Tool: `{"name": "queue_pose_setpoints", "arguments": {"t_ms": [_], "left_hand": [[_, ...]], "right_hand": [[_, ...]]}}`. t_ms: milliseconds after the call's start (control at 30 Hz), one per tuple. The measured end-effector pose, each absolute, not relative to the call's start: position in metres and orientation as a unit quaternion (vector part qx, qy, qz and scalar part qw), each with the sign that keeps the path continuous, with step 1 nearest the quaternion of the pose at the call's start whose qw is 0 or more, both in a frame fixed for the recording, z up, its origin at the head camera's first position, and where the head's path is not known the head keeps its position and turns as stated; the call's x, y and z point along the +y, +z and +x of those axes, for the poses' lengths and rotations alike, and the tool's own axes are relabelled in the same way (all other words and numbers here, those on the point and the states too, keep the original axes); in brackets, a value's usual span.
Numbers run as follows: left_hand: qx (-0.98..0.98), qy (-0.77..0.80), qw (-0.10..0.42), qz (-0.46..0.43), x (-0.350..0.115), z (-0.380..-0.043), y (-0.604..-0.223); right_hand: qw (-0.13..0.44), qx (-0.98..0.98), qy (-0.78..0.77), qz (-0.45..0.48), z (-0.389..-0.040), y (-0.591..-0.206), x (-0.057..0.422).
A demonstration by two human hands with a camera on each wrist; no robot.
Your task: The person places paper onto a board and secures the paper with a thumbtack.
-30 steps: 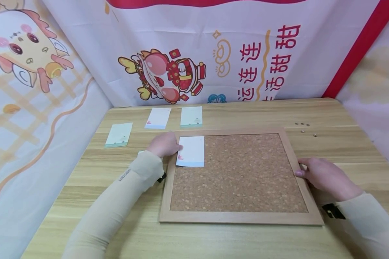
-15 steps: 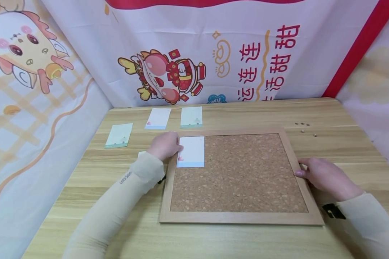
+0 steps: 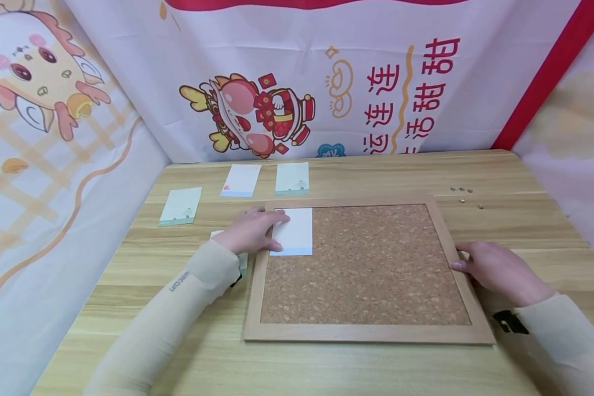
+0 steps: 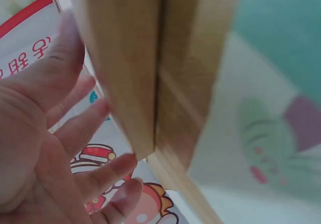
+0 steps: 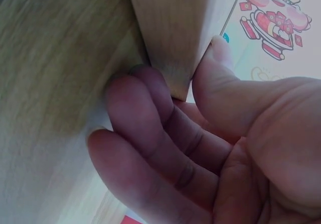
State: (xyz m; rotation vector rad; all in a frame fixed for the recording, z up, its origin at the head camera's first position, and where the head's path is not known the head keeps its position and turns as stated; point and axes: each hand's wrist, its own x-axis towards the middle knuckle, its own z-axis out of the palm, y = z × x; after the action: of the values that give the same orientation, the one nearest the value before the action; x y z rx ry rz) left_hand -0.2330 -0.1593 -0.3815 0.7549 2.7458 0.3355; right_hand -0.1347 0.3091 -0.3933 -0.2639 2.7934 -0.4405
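The cork panel (image 3: 366, 269) looks rough (the wooden frame (image 3: 366, 333), smooth).

The corkboard (image 3: 376, 269) I've got on the head cam is a speckled brown rectangle in a plain pale wood frame (image 3: 366, 331), lying face up on the table (image 3: 366, 369) with one long side toward me. The white card (image 3: 299, 234) sits on the cork in the far left corner, close along the frame and roughly square to it, and I can make out a pale blue strip across its near edge
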Motion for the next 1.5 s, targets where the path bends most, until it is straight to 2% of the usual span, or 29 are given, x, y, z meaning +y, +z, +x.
{"name": "queue_pose_setpoints", "arguments": {"t_ms": [100,300,500,633,867,1233,1500], "left_hand": [[0.951,0.115,0.147,0.246,-0.160,-0.232,-0.383],[0.960,0.071,0.131,0.236,-0.159,-0.231,-0.384],[0.965,0.060,0.170,0.191,-0.153,-0.230,-0.380],[0.966,0.054,0.175,0.184,-0.150,-0.229,-0.377],[0.963,0.069,0.186,0.185,-0.152,-0.229,-0.377],[0.955,0.112,0.203,0.185,-0.158,-0.229,-0.382],[0.956,0.123,0.191,0.184,-0.158,-0.227,-0.380]], "right_hand": [[0.149,0.972,-0.153,-0.094,-0.134,-0.393,0.309],[0.155,0.971,-0.158,-0.096,-0.135,-0.393,0.309],[0.159,0.969,-0.165,-0.090,-0.153,-0.385,0.331],[0.135,0.970,-0.189,-0.064,-0.180,-0.377,0.357],[0.077,0.986,-0.146,-0.028,-0.223,-0.383,0.402],[0.012,0.982,-0.191,-0.003,-0.246,-0.417,0.424],[0.048,0.977,-0.207,-0.006,-0.252,-0.417,0.419]]}}
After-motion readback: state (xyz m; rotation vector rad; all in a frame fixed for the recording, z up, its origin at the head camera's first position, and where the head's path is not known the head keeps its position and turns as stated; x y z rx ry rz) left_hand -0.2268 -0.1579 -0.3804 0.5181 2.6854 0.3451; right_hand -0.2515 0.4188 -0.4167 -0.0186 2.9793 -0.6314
